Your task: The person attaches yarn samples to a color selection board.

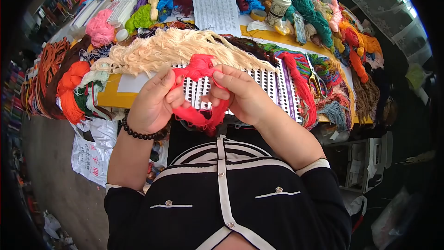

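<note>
A loop of red thread (pixel 200 67) is stretched between my two hands, just above the near edge of the table. My left hand (pixel 155 97), with a dark bead bracelet at the wrist, pinches its left side. The right side is pinched between the thumb and fingers of my right hand (pixel 236 92). The lower part of the loop hangs below my fingers. Behind it lie white cards with rows of holes (pixel 266 83) and a long heap of cream thread (pixel 162 48).
Scissors (pixel 315 76) lie on coloured skeins at the right. Farther back are a printed sheet (pixel 216 11), a paper cup (pixel 279 7), a phone (pixel 299 28) and a tape roll (pixel 258 15). Orange skeins (pixel 71 85) hang over the left edge; a white bag (pixel 94 153) is below.
</note>
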{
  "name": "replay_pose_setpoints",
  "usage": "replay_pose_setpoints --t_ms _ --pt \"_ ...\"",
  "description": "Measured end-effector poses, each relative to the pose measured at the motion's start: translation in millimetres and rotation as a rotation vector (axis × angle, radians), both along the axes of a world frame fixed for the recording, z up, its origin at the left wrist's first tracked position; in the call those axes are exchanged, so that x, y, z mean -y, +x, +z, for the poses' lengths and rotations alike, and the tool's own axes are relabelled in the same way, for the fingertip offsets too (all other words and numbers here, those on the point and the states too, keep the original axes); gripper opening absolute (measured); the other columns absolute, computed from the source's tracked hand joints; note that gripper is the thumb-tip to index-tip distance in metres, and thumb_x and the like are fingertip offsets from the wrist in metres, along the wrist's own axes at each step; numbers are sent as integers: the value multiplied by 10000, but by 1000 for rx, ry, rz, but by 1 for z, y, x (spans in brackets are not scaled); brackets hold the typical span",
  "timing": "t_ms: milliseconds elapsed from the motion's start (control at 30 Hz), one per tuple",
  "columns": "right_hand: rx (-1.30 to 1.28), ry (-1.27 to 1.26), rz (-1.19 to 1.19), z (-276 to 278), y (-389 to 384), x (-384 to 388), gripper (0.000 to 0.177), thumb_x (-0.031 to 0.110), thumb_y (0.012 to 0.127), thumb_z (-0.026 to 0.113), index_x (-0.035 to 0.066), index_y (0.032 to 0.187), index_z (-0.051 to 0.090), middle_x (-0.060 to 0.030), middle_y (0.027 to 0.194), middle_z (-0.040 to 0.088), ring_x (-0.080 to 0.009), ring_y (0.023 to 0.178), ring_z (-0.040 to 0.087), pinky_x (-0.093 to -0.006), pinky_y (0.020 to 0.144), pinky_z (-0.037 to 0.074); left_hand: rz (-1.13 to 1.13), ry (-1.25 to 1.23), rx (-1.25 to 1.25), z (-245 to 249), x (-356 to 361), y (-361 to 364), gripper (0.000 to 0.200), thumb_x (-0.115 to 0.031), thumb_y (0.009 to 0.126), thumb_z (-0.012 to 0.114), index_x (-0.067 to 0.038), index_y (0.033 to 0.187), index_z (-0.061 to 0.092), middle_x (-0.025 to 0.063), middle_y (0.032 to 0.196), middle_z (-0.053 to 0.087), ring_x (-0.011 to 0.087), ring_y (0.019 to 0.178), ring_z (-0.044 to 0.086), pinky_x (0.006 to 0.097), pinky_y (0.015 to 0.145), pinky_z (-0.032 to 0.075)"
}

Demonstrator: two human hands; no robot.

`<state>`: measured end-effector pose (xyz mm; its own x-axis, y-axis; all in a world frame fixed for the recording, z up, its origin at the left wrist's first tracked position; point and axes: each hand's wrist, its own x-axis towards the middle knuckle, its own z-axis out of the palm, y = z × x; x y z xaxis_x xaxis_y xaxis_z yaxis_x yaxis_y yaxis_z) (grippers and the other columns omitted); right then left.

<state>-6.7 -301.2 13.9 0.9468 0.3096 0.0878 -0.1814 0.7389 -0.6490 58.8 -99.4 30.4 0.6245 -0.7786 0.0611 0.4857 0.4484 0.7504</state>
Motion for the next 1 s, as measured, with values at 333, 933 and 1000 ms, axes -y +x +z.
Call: replay_pose_setpoints --t_ms 333,933,1000 --pt "2 -871 -403 21 -26 53 151 162 906 547 61 817 614 64 601 479 -21 503 370 -194 448 281 526 639 453 12 -138 30 233 -126 904 512 -44 1120 544 -95 632 427 -21 467 283 156 430 190" --pt "589 -1136 -10 6 -50 -21 172 147 825 625 10 927 619 -160 772 622 -268 628 605 -349 612 480 124 58 -308 -47 -12 -27 549 -405 983 255 13 1332 325 185 1261 499 254 1150 504 363 959 414" --pt "611 -1220 23 -10 -50 -22 307 190 819 630 20 1070 587 -179 809 623 -322 697 601 -378 677 475 367 58 -391 -30 -31 -3 469 -314 984 327 2 1329 345 175 1252 511 250 1133 518 354 940 432"
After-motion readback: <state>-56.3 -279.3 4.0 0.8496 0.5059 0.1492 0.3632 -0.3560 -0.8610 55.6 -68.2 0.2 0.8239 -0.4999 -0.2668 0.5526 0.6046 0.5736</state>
